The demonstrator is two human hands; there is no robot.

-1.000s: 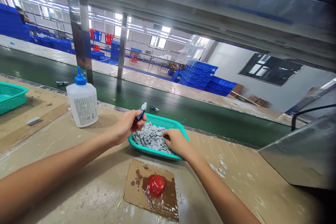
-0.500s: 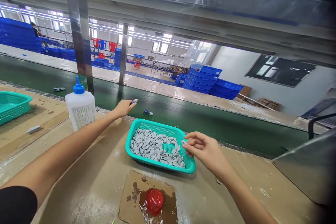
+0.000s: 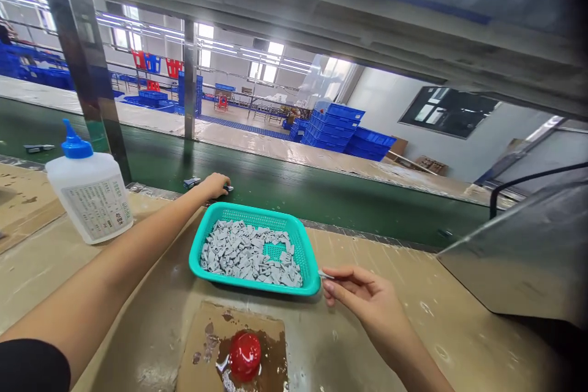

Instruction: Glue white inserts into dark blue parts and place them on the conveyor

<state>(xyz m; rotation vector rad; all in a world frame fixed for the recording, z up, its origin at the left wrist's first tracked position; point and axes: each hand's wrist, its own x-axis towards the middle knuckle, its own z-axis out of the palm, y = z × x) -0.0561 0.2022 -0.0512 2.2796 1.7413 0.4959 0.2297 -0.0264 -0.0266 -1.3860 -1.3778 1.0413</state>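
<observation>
My left hand [image 3: 215, 187] reaches over the green conveyor belt, its fingers curled around a small dark-and-grey plastic part [image 3: 228, 188]. Another dark-and-grey part lies on the belt [image 3: 191, 182] just left of that hand. Between thumb and fingertips, my right hand [image 3: 356, 291] pinches a small grey plastic piece [image 3: 325, 275] beside the right rim of the turquoise basket [image 3: 312, 269]. Many similar loose grey pieces [image 3: 243, 251] fill most of the basket. In front of it, a red domed object [image 3: 245, 355] sits in a wet patch on a piece of cardboard [image 3: 195, 324].
A white bottle with a blue nozzle cap [image 3: 92, 196] stands left of my left forearm. Behind it rises a metal post [image 3: 78, 43]. A grey panel [image 3: 519, 263] stands at right. Stacked blue crates [image 3: 333, 125] are beyond the belt.
The view has shifted right. My left hand has lowered to the belt, and a part now lies to its left. My right hand has moved from above the basket to outside its right rim.
</observation>
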